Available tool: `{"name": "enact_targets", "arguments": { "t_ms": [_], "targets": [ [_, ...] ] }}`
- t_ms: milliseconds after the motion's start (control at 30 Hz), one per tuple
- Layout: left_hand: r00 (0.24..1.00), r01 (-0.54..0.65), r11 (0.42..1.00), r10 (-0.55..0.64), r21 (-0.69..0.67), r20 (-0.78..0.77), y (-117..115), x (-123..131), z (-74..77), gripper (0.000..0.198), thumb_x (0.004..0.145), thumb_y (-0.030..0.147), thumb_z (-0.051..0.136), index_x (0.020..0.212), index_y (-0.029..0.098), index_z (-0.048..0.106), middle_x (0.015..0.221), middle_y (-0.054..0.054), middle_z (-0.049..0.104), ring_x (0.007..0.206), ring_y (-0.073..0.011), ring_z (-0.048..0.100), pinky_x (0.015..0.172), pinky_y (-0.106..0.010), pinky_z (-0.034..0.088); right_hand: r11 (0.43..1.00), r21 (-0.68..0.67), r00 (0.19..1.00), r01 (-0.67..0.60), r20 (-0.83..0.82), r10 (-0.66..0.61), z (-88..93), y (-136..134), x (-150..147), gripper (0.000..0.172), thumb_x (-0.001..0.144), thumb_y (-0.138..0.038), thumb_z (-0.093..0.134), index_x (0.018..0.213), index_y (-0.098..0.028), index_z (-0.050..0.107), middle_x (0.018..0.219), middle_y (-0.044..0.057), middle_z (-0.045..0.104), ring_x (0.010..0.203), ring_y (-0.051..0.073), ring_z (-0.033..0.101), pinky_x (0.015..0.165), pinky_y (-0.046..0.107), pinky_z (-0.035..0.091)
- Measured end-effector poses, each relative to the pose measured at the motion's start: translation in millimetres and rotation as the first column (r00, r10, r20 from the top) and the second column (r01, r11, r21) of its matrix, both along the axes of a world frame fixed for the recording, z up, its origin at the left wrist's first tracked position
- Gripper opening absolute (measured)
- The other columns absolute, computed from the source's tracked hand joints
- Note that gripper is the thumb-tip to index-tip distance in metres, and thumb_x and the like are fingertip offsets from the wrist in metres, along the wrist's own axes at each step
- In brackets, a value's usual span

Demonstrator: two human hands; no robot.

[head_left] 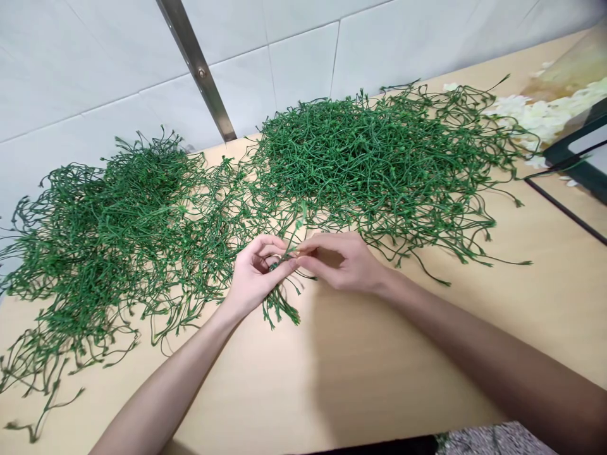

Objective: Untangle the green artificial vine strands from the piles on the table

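My left hand and my right hand meet over the middle of a pale wooden table. Both pinch a thin green plastic stem sprig, whose branched end hangs below my left palm. The fingertips of the two hands touch around the stem. Behind them lie two heaps of the same green stems: a large heap at the back right and another heap spread across the left.
A white tiled wall with a slanted metal bar runs behind the table. At the far right lie white petal pieces beside a dark frame. A speckled cloth shows at the bottom edge.
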State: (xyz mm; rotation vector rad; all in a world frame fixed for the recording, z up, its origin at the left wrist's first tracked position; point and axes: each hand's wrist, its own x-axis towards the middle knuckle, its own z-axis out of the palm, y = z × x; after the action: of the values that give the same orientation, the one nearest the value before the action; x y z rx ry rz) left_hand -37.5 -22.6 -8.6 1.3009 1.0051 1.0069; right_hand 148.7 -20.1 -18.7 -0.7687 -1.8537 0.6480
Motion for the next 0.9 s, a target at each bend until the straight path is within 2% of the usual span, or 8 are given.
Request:
{"name": "enact_targets", "arguments": {
  "t_ms": [100,300,467,600,733,900],
  "targets": [
    [1.000,0.004,1.000,-0.005,0.025,0.022,0.9,-0.2,0.2,0.025,0.068,0.021,0.081,0.081,0.018,0.060,0.073,0.002,0.065,0.065,-0.0076,0.058,0.061,-0.017,0.046,0.989,-0.142,0.998,-0.042,-0.050,0.035,2.4,-1.0,1.1,0.011,0.082,-0.020,0.069,0.092,-0.017,0.071,0.079,0.004,0.076,0.069,0.014,0.071,0.065,0.024,0.058],
    [0.999,0.013,1.000,-0.013,0.003,0.033,3.1,-3.7,3.7,0.013,0.070,0.019,0.078,0.080,0.017,0.069,0.080,-0.002,0.070,0.073,-0.0115,0.063,0.068,-0.021,0.050,0.969,-0.246,0.998,0.004,-0.063,-0.020,5.3,2.2,3.5,0.006,0.084,-0.019,0.065,0.084,-0.016,0.070,0.081,0.005,0.075,0.070,0.014,0.069,0.064,0.024,0.058],
    [0.994,0.026,0.997,-0.017,-0.078,0.107,4.9,-7.3,2.7,0.016,0.070,0.027,0.075,0.082,0.016,0.073,0.085,-0.006,0.074,0.077,-0.0178,0.066,0.073,-0.028,0.052,0.957,-0.289,0.998,-0.012,-0.061,-0.006,6.6,2.4,3.4,0.007,0.084,-0.016,0.062,0.085,-0.016,0.070,0.079,0.003,0.074,0.063,0.011,0.066,0.059,0.022,0.056],
    [1.000,-0.010,0.998,0.011,-0.055,0.020,4.5,-4.8,4.8,0.016,0.071,0.029,0.077,0.079,0.016,0.073,0.079,-0.005,0.073,0.067,-0.0140,0.063,0.065,-0.025,0.051,0.958,-0.285,0.998,-0.010,-0.063,-0.009,4.8,2.8,2.7,0.008,0.084,-0.016,0.062,0.084,-0.016,0.070,0.072,0.002,0.071,0.061,0.011,0.064,0.058,0.022,0.054],
    [0.998,-0.010,1.000,0.012,0.019,-0.069,4.0,-1.3,6.3,0.015,0.072,0.029,0.078,0.079,0.017,0.071,0.076,-0.003,0.072,0.063,-0.0108,0.060,0.061,-0.022,0.049,0.957,-0.288,0.997,-0.032,-0.080,0.010,3.0,3.2,4.3,0.007,0.084,-0.017,0.063,0.085,-0.016,0.069,0.076,0.004,0.072,0.066,0.012,0.066,0.060,0.023,0.054],
    [0.987,-0.058,0.996,0.066,0.061,-0.149,1.7,1.8,6.2,0.017,0.068,0.027,0.081,0.075,0.016,0.069,0.073,-0.002,0.069,0.064,-0.0115,0.059,0.061,-0.023,0.048,0.907,-0.388,0.981,-0.162,-0.160,0.107,6.4,1.7,7.6,0.029,0.096,-0.033,0.049,0.082,-0.015,0.067,0.069,0.003,0.068,0.058,0.011,0.064,0.052,0.021,0.051]
  ]
}}
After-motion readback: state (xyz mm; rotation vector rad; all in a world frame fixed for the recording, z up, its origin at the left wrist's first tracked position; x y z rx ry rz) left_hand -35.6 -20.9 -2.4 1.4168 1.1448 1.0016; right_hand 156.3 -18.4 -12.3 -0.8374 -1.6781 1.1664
